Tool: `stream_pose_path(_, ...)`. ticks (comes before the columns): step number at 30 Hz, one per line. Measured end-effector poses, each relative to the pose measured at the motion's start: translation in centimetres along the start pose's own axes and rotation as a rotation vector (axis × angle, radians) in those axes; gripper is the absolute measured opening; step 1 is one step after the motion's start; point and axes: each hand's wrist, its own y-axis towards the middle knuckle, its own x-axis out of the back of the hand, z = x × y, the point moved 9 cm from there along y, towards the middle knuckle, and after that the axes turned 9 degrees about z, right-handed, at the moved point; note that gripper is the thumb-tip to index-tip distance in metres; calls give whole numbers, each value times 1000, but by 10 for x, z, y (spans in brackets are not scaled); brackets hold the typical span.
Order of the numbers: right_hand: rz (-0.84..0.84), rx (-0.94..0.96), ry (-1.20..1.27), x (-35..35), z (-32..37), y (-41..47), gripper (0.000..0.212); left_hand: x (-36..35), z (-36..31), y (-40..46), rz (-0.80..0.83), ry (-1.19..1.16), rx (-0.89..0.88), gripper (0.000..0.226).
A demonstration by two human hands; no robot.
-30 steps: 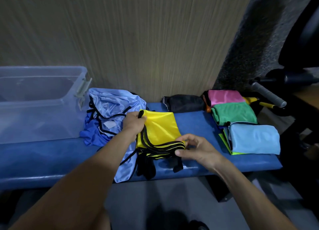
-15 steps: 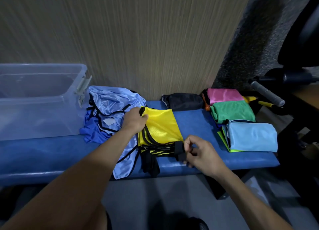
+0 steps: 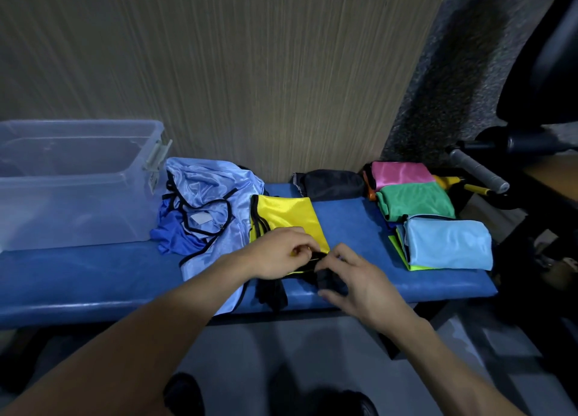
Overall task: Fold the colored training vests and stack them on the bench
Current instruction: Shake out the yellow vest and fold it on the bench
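Observation:
A yellow vest (image 3: 286, 215) with black trim lies partly folded on the blue bench (image 3: 93, 278), near its front edge. My left hand (image 3: 278, 253) pinches the vest's near edge. Close beside it, my right hand (image 3: 353, 278) grips the vest's black straps at the bench front. An unfolded heap of light blue vests (image 3: 212, 203) lies left of the yellow one. Folded vests sit at the right end: pink (image 3: 400, 173), green (image 3: 416, 203) and light blue (image 3: 450, 243) on top of a lime one.
A clear plastic bin (image 3: 75, 181) stands on the bench's left end against the wood-panel wall. A black folded cloth (image 3: 331, 184) lies at the back. A grey-handled bar (image 3: 478, 168) and dark gym equipment stand to the right.
My left hand came from the vest's far left corner to its near edge, beside my right hand. My right hand shifted onto the black straps at the front.

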Motion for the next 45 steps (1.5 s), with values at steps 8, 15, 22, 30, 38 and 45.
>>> stream_pose_path(8,-8,37,62,10,3,8,14,-3,-5,-14,170,197,4,21)
stream_pose_path(15,40,-233,59,9,-18,43,6,-15,-7,-21,307,291,23,21)
stream_pose_path(22,107,-481,1,-3,-29,58,27,-1,11,-34,246,8,91,31)
stream_pose_path(30,124,-397,-141,-3,-8,63,35,38,9,-88,6,-18,98,5)
stream_pose_path(38,135,-343,-347,3,18,50,21,-15,2,-114,127,477,296,72)
stream_pose_path(45,234,-226,-382,-11,37,34,41,-38,-14,-106,-7,838,265,60)
